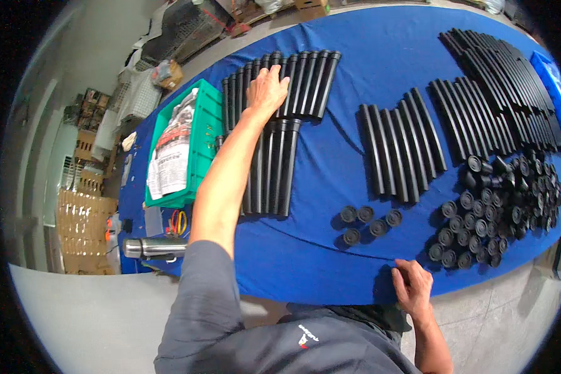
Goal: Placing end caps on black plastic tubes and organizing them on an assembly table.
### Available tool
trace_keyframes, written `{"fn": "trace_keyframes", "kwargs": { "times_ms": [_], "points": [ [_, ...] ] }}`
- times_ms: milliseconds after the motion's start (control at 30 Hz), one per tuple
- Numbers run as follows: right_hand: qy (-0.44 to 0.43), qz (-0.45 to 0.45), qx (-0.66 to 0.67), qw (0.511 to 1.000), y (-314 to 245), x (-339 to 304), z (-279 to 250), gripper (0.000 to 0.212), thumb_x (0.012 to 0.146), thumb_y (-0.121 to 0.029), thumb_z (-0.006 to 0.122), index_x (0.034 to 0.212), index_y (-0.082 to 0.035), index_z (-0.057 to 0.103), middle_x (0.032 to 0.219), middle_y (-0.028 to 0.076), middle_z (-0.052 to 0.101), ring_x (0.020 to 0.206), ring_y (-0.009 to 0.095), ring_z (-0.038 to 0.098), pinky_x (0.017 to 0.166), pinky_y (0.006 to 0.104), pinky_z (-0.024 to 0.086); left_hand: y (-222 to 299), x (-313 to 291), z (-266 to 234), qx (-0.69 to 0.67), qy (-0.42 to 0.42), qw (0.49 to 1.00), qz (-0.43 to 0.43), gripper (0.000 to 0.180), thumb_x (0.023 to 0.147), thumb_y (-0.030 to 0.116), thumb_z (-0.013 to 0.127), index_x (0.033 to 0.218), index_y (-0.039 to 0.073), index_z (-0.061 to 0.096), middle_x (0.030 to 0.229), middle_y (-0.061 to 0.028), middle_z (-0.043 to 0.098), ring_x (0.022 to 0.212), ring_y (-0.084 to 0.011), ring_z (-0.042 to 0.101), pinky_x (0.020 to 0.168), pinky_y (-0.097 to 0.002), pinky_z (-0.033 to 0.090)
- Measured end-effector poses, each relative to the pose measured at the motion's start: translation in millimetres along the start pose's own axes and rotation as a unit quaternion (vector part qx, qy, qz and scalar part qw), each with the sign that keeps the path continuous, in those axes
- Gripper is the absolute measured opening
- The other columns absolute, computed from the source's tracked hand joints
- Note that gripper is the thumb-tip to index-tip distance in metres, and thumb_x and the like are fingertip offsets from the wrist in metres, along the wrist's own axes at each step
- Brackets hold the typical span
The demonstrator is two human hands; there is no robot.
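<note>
At the far left I see a brown stack of flat pieces (84, 218) on the floor, and then, on the near left of the blue-covered desk (315, 262), a steel flask (156, 247) lying on its side. Just beyond the flask is a tool with red and yellow handles (179, 222). Next comes a green crate (207, 134), with printed newspaper (171, 146) spread inside.

Right of the crate, my left grip (268, 93), a bare hand, reaches over the upper row of black tubes with collared ends (326, 87). Its fingers lie on the collars at the far end; I cannot tell whether they close around one. Nearer me, a second row of collared tubes (288, 171) lies partly behind the forearm.

Toward the middle, five black round caps (378, 227) sit loose, below a slanting group of plain black tubes (393, 149). My right grip (416, 287) is at the near edge of the desk, loosely curled with thumb and fingers apart.

Farther right I have a heap of black caps and fittings (475, 243), more plain tubes (498, 75) in dense rows behind it, and a blue packet (555, 87) at the far side.
</note>
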State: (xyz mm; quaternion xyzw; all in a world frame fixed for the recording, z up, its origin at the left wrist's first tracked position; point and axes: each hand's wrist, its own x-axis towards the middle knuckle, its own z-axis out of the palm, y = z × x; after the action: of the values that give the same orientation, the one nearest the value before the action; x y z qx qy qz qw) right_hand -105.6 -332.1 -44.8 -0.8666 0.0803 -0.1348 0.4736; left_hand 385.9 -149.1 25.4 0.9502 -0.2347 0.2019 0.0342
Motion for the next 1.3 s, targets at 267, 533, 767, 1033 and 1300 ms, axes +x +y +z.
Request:
{"fn": "trace_keyframes", "kwargs": {
  "times_ms": [267,533,767,1033,1300],
  "points": [
    [0.036,0.007,0.040,0.999,2.2,-6.4,2.7,0.014,0.087,-0.006,0.069,0.099,0.002,0.065,0.075,0.014,0.062,0.060,0.024,0.062,0.056,0.0323,0.048,114.3,-112.4,-27.7,-0.248,-0.017,0.945,0.213,0.029,0.089,0.021,0.063,0.116,0.011,0.066,0.109,-0.0134,0.067,0.098,-0.0328,0.066,0.086,-0.0413,0.054],
    [0.045,0.000,0.046,0.998,0.3,-6.4,8.3,0.014,0.089,-0.007,0.068,0.101,0.000,0.065,0.076,0.012,0.062,0.061,0.021,0.061,0.054,0.0316,0.047,153.2,-165.1,-13.7,-0.290,-0.122,0.929,0.194,0.037,0.088,0.006,0.046,0.117,0.015,0.067,0.104,-0.0124,0.064,0.095,-0.0362,0.066,0.081,-0.0476,0.055],
    [0.053,0.009,0.055,0.997,-2.1,-5.6,10.2,0.015,0.090,-0.009,0.068,0.100,0.001,0.065,0.074,0.012,0.062,0.061,0.020,0.060,0.056,0.0298,0.048,142.6,-152.1,7.7,-0.307,-0.111,0.939,0.113,0.022,0.087,0.024,0.064,0.100,0.006,0.066,0.088,-0.0180,0.070,0.088,-0.0382,0.068,0.080,-0.0475,0.053],
    [0.048,0.009,0.060,0.997,-1.8,-5.1,9.4,0.015,0.089,-0.008,0.067,0.100,0.002,0.065,0.076,0.013,0.063,0.061,0.020,0.060,0.057,0.0304,0.047,159.6,-132.4,9.0,-0.318,-0.229,0.914,-0.104,0.061,0.071,0.031,0.077,0.114,-0.005,0.054,0.089,-0.0239,0.070,0.079,-0.0316,0.072,0.071,-0.0409,0.057],
    [0.052,-0.001,0.068,0.996,4.5,-6.9,13.3,0.015,0.089,-0.007,0.067,0.100,0.003,0.065,0.077,0.013,0.064,0.061,0.019,0.060,0.057,0.0296,0.047,122.3,-127.9,-38.9,-0.619,-0.156,0.747,-0.186,0.069,0.078,0.017,0.073,0.133,-0.010,0.042,0.088,-0.0172,0.067,0.067,-0.0233,0.069,0.059,-0.0322,0.059]
  ]
}}
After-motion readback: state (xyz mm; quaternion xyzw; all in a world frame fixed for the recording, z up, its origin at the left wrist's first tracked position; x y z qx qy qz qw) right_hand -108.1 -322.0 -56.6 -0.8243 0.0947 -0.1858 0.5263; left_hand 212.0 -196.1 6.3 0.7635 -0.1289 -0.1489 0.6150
